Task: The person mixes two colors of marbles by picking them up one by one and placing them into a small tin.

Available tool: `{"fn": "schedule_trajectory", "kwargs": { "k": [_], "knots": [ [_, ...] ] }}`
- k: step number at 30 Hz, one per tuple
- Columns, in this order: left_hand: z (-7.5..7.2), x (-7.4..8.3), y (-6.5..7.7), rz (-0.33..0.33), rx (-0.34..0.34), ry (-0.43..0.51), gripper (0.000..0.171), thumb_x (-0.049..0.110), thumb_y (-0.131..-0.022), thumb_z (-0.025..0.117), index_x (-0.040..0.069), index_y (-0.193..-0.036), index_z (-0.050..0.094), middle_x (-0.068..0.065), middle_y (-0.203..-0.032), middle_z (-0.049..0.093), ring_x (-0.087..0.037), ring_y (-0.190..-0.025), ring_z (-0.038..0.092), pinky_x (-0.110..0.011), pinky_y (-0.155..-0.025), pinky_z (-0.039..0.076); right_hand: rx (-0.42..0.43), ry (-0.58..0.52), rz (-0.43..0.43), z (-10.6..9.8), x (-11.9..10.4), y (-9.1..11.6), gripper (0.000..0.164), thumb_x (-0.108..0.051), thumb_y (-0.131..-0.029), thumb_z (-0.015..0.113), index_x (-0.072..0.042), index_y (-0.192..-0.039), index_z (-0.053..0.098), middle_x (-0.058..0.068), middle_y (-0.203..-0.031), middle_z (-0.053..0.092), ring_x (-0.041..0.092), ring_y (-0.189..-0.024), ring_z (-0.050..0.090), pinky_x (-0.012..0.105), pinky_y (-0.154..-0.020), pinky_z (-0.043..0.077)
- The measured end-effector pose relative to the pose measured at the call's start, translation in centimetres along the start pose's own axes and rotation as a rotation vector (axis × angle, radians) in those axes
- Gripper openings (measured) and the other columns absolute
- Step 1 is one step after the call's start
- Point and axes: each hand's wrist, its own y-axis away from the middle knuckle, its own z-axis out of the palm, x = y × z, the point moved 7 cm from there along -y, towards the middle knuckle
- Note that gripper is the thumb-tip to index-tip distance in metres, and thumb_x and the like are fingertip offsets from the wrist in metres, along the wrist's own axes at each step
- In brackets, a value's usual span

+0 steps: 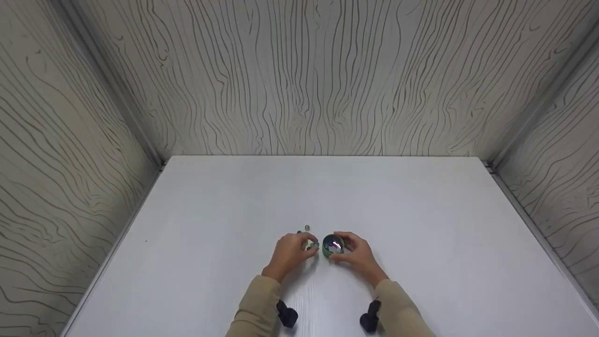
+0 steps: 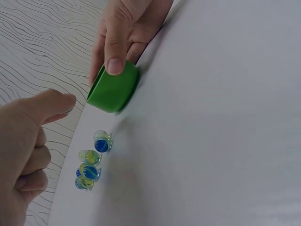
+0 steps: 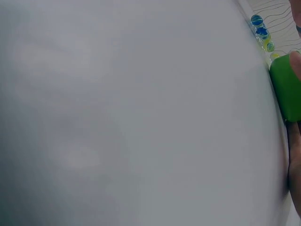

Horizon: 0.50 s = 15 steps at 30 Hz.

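My right hand grips a small round green cup by its sides, thumb on the near side and fingers on the far side. In the left wrist view the green cup has its base at the white table, its mouth facing up. Left of the cup, my left hand pinches what looks like a marble between thumb and index finger; most of it is hidden. Several clear glass marbles with blue and yellow swirls lie on the table near that hand. The right wrist view catches the cup at its edge.
The white table stretches out around both hands. Wood-patterned walls stand behind it and on both sides. One marble lies a little beyond the left hand. A black device sits at each wrist.
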Motion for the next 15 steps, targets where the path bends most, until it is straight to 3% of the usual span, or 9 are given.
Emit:
{"fn": "schedule_trajectory", "kwargs": {
  "k": [6,15],
  "knots": [
    [0.02,0.29,-0.1,0.034,0.025,-0.024,0.016,0.025,-0.086,0.071,0.016,-0.098,0.073,0.011,-0.06,0.037,-0.002,-0.056,0.031,-0.017,-0.055,0.027,0.0,0.019,-0.005,0.0,0.01,-0.05,0.064,-0.015,-0.073,0.082,0.0,-0.129,0.055,0.02,-0.137,0.056,0.035,-0.133,0.049,0.04,-0.111,0.038],
    [0.1,0.59,-0.22,0.032,0.021,-0.041,0.017,0.027,-0.086,0.071,0.016,-0.099,0.073,0.009,-0.06,0.044,-0.003,-0.059,0.033,-0.018,-0.059,0.03,-0.002,0.011,-0.005,-0.02,0.02,-0.05,0.064,-0.014,-0.072,0.082,0.0,-0.128,0.055,0.02,-0.137,0.056,0.036,-0.132,0.05,0.04,-0.111,0.038]
  ]
}}
